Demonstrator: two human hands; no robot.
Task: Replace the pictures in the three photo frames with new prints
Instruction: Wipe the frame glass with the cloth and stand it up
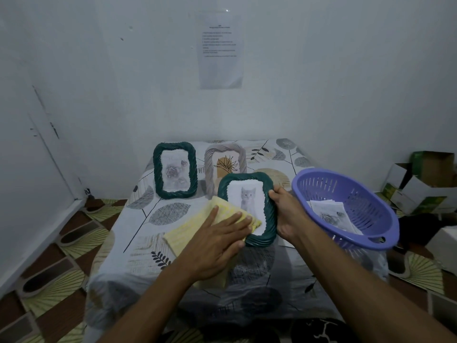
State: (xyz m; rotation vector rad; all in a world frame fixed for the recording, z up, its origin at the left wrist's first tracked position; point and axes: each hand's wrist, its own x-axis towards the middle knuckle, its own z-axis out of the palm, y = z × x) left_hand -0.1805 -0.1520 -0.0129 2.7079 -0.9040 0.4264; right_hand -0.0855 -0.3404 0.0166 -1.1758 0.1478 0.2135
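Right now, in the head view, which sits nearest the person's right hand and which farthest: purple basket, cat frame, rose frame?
1. Cat frame: gripped by the right hand.
2. Purple basket: just to its right.
3. Rose frame: standing back left.

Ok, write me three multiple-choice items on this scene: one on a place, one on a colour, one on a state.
1. Where do the loose prints lie?
A) in the purple basket
B) in a drawer
C) on a chair

2. What colour is the cloth?
A) red
B) yellow
C) black

3. How is the kitten frame handled?
A) it hangs from a nail
B) nobody touches it
C) the right hand grips it while the left hand presses the cloth on it

Answers: 1 A, the sheets show inside the basket; 2 B, it is pale yellow; 3 C, fingers curl round its right edge.
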